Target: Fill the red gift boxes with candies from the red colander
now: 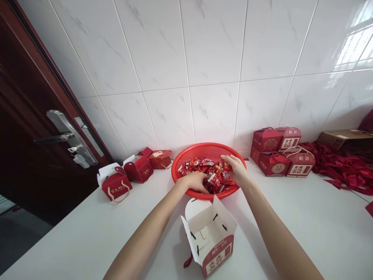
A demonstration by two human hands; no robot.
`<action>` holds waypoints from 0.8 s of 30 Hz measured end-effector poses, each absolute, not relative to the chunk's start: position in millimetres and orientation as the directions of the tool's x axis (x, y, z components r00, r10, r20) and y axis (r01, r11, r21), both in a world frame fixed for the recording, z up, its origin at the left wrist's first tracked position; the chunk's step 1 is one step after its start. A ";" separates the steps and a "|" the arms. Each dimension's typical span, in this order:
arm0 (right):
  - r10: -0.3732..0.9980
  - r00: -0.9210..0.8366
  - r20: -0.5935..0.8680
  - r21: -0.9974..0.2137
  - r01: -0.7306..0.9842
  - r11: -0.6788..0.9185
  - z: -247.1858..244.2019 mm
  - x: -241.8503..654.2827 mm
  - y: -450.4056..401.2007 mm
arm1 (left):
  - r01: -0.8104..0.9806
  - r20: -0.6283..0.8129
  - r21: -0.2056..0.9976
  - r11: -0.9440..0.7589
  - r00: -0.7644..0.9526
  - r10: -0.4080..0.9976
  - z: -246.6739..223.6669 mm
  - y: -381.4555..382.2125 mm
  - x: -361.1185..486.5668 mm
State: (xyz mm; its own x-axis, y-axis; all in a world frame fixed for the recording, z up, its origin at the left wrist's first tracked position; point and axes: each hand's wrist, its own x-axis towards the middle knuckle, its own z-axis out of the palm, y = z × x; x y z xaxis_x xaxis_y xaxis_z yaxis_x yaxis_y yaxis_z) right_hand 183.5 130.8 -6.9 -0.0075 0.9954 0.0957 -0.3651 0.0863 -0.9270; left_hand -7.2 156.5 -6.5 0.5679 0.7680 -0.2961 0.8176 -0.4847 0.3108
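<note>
A red plastic basket (208, 146) stands against the tiled wall with a heap of red-wrapped candies (214, 181) inside. Into its left front reaches my left hand (196, 181), thumb and fingers apart over the candies, the fingertips partly hidden. My right hand (236, 168) is at the basket's right side, its fingers closed on a red wrapped candy (227, 163). Before the basket, between my forearms, an uncovered red and white gift box (219, 254) stands with its flaps up. Its white inside shows no candies.
On the left are several small red boxes (116, 184), some with rope handles, and a patterned red box (160, 159). Closed gift boxes (272, 163) are stacked on the right, beside red ribbon (335, 163) and a cardboard box (345, 136). A dark door (35, 97) borders the table's left.
</note>
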 end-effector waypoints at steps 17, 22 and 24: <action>0.995 0.010 0.101 -0.956 -0.277 0.100 -7.6 182.3 130.9 | 0.809 -0.360 0.276 -0.519 0.588 0.724 -5.5 158.1 -3.0; 0.995 -0.007 0.102 -0.956 -0.276 0.096 -6.4 181.8 130.3 | 0.790 -0.369 0.288 -0.541 0.613 0.699 -4.8 157.6 -2.9; 0.996 0.001 0.087 -0.961 -0.264 0.084 -5.8 181.5 129.7 | 0.786 -0.377 0.294 -0.543 0.618 0.690 -4.9 157.8 -3.1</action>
